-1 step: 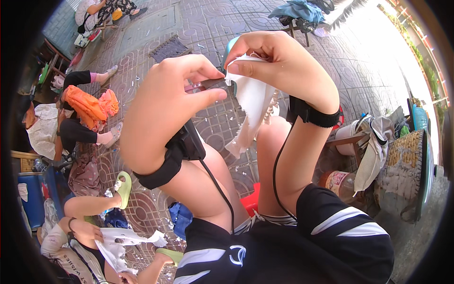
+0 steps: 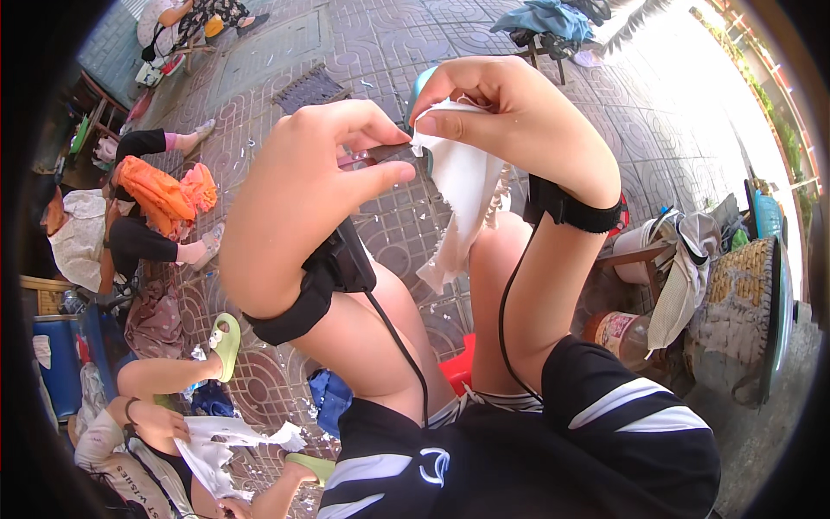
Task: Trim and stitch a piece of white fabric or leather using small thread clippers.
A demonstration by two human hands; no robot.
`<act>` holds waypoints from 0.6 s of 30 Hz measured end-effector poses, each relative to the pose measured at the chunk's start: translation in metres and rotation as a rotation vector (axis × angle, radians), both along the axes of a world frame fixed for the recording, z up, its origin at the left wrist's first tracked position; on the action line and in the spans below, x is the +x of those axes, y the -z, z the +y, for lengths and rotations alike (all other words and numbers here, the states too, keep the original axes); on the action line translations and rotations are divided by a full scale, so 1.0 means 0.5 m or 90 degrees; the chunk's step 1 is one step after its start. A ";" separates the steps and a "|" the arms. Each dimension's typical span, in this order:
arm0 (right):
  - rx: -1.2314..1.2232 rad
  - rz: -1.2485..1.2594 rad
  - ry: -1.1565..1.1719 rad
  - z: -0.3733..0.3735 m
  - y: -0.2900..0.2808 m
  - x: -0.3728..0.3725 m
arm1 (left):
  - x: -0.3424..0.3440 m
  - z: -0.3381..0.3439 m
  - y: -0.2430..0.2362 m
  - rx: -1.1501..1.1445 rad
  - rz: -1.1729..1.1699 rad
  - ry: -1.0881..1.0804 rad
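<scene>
My right hand [image 2: 484, 99] is closed, pinching the top of a white cloth piece [image 2: 462, 177] between thumb and fingers. The cloth hangs down between my knees, and its edges are ragged and frayed. Close to its upper left corner is my left hand [image 2: 333, 160], thumb and forefinger curled round a small dark blade-like tool [image 2: 391, 152] with a pinkish part. The tool's tip meets the cloth's corner; most of its handle is hidden by the hand. Both forearms wear black straps with cables.
White scraps litter the paved ground [image 2: 389, 233]. At lower left a person holds another white cloth [image 2: 216, 441]; farther up, someone sits by an orange cloth [image 2: 160, 195]. A wicker basket [image 2: 739, 285] and a plastic bottle [image 2: 618, 337] stand right. A low woven stool [image 2: 309, 88] lies ahead.
The hanging lower end of the white cloth has swung slightly right. Both hands keep their places and grip.
</scene>
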State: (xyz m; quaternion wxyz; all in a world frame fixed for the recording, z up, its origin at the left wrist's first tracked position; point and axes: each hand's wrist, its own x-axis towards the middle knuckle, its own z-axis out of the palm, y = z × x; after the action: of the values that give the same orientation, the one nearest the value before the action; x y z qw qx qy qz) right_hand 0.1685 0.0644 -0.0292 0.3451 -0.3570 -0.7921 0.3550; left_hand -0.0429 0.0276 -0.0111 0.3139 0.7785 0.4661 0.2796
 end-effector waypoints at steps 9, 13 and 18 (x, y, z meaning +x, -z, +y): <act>-0.040 -0.051 -0.009 -0.009 -0.014 0.002 | 0.012 0.001 -0.006 -0.072 -0.035 -0.012; -0.020 -0.052 -0.013 -0.005 -0.010 0.004 | 0.014 0.004 -0.004 -0.111 -0.052 -0.012; -0.012 -0.001 -0.003 -0.003 -0.002 0.000 | 0.012 0.004 -0.002 -0.118 -0.067 -0.010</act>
State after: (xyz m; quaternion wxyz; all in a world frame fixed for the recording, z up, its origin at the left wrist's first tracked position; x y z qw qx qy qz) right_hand 0.1687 0.0630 -0.0280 0.3403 -0.3584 -0.7898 0.3635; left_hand -0.0371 0.0298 -0.0099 0.4065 0.7264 0.4791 0.2784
